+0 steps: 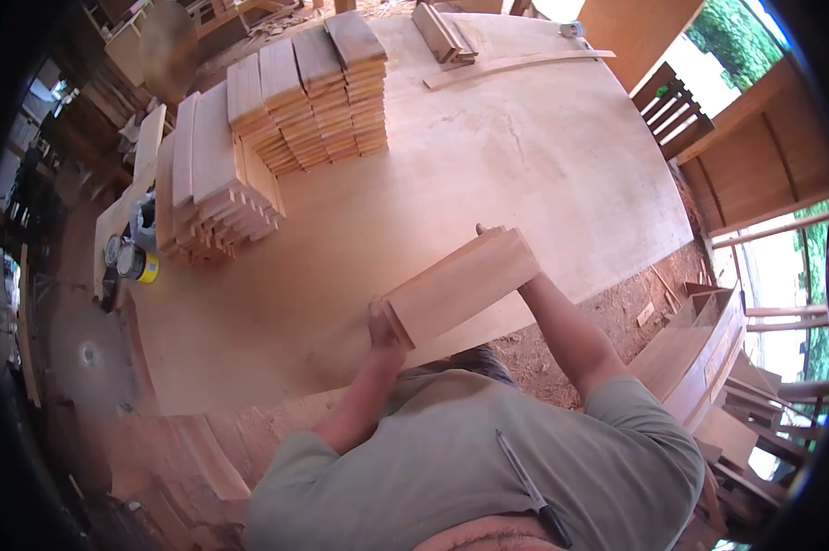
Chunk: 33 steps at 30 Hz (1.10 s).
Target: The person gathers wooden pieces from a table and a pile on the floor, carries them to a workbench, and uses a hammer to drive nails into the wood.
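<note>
Between my two hands is a short stack of flat wooden boards, held at a slant above the near part of the plywood table. My left hand grips the lower left end, its fingers closed round the edge. At the upper right end, my right hand clasps the boards; most of it is hidden beneath and behind them, with fingertips showing at the far edge. Beyond, on the left of the table, stand a tall pile of boards and a lower pile of longer boards.
Black and yellow cans stand at the table's left edge. At the far side lie several narrow wood pieces, a long thin strip and a small white container. A wooden box-like frame stands at the right.
</note>
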Each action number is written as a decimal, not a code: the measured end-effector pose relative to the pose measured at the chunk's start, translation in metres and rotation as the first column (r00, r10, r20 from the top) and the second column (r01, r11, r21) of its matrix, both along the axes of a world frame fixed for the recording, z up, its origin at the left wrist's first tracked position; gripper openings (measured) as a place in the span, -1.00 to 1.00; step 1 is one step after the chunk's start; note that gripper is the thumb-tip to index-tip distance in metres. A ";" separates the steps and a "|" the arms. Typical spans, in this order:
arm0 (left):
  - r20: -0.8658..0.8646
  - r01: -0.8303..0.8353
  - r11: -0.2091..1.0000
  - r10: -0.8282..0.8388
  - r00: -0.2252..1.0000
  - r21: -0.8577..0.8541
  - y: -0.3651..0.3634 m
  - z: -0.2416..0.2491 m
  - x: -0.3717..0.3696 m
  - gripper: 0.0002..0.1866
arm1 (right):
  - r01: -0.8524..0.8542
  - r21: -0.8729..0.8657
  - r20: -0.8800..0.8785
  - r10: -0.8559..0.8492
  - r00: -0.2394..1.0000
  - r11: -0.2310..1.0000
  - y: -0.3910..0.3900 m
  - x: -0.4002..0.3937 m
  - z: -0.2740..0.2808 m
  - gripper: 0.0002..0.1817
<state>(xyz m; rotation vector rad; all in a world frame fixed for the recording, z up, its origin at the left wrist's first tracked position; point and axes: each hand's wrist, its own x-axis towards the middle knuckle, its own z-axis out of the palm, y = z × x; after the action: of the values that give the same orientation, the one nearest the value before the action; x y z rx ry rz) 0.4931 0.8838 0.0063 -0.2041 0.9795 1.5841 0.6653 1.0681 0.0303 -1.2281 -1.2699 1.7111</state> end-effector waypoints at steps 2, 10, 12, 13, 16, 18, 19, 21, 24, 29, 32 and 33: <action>0.016 -0.051 0.990 0.053 0.998 -0.128 0.021 0.026 0.008 -0.40 | -0.173 -0.313 0.040 0.195 0.980 0.934 0.041 -0.012 0.014 -0.61; -0.239 -0.524 0.848 0.493 0.836 -0.084 0.135 -0.011 0.056 -0.46 | -0.783 -0.003 0.153 0.774 0.615 0.622 0.259 -0.094 -0.098 -0.71; -0.303 -0.593 0.805 0.558 0.772 -0.027 0.176 -0.012 0.063 -0.51 | -0.760 -0.218 -0.239 0.722 0.649 0.612 0.293 -0.131 -0.093 -0.58; -0.323 -0.627 0.779 0.591 0.739 -0.010 0.197 -0.008 0.064 -0.54 | -0.760 -0.291 -0.360 0.670 0.649 0.581 0.307 -0.150 -0.086 -0.53; -0.347 -0.750 0.661 0.707 0.616 0.017 0.262 0.005 0.049 -0.61 | -0.676 -0.171 -0.400 0.577 0.712 0.716 0.333 -0.197 -0.075 -0.34; -0.297 -0.779 0.627 0.745 0.598 0.003 0.292 -0.003 0.038 -0.64 | -0.340 -0.324 -0.395 0.200 0.896 0.883 0.325 -0.196 -0.058 -0.20; -0.258 -0.798 0.602 0.769 0.585 -0.016 0.307 -0.007 0.028 -0.63 | -0.207 -0.341 -0.348 0.081 0.934 0.917 0.310 -0.187 -0.031 -0.12; -0.187 -0.811 0.584 0.798 0.573 0.005 0.338 0.003 0.011 -0.62 | -0.273 -0.269 -0.306 0.187 0.934 0.924 0.286 -0.172 -0.047 -0.18; 0.000 -0.832 0.546 0.836 0.548 0.102 0.374 -0.002 -0.005 -0.58 | -0.396 -0.039 -0.134 0.388 0.912 0.917 0.254 -0.158 -0.033 -0.20; -0.047 -0.824 0.553 0.832 0.552 0.119 0.393 0.017 -0.025 -0.57 | -0.449 -0.244 -0.316 0.368 0.875 0.859 0.282 -0.192 -0.047 -0.09; -0.041 -0.804 0.547 0.831 0.554 0.232 0.409 -0.009 -0.052 -0.58 | -0.515 -0.180 -0.305 0.450 0.839 0.838 0.294 -0.210 -0.045 -0.14; -0.074 -0.774 0.600 0.798 0.599 0.203 0.410 -0.006 -0.058 -0.56 | -0.581 -0.194 -0.343 0.500 0.795 0.790 0.302 -0.209 -0.048 -0.16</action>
<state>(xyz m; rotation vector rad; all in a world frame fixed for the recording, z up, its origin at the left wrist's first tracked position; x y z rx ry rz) 0.4351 1.2933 0.0004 -0.4643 0.9275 2.5329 0.4565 1.3705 -0.0175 -0.7540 -1.3110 2.4711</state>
